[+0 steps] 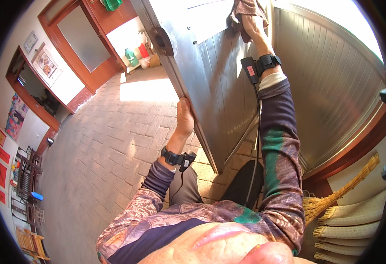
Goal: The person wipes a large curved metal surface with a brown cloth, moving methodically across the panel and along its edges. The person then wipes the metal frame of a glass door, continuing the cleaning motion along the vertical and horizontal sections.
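Note:
A metal door (pixel 212 89) with a ribbed lower panel stands ajar before me, its edge pointing towards me. My left hand (pixel 185 117) grips that edge below the dark latch plate (pixel 162 41), thumb up; its fingers are partly hidden behind the door. At the top of the view, my right hand (pixel 253 25) holds a brown cloth (pixel 250 8) against the door's face near its far side. The cloth covers most of the fingers. Bright glare washes out the upper part of the door.
A ribbed metal panel (pixel 325 85) rises on the right. Below it are a straw broom (pixel 341 194) and stacked pale rolled mats (pixel 354 227). Brick paving (pixel 107 148) stretches left towards dark chairs (pixel 28 178), a wooden door (pixel 84 36) and a green thermos (pixel 131 56). Cables hang from both wrist straps.

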The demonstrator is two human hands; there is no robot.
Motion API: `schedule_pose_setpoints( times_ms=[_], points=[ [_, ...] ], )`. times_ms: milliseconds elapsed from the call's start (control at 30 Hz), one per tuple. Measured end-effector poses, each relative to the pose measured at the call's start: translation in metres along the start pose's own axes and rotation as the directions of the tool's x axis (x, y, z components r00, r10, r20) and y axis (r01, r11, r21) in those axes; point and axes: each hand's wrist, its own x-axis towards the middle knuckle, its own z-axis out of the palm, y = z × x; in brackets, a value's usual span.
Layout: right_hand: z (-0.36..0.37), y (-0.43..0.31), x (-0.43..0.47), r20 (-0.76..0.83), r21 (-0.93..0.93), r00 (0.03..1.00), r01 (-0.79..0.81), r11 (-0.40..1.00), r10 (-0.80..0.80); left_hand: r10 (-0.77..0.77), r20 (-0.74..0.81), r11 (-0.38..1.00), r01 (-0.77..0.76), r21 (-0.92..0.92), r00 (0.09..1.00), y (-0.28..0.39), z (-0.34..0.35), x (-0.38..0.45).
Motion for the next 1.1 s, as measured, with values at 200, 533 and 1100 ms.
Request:
schedule_pose_setpoints(
  times_ms=[200,533,1100],
  points=[
    [0.014,0.003,0.003,0.014,0.015,1.0,-0.021,1.0,0.02,-0.007,0.023,0.999,0.007,-0.038,1.0,0.002,0.003,0.002],
    [0.053,-0.051,-0.048,0.02,-0.063,0.974,0.225,0.972,-0.225,-0.016,0.006,0.999,0.016,0.029,1.0,0.012,0.007,0.001],
    [0.063,-0.034,-0.08,0.097,-0.347,0.941,0.337,0.875,-0.324,0.025,-0.098,0.999,-0.021,0.047,0.995,-0.004,-0.006,0.011]
  ],
)
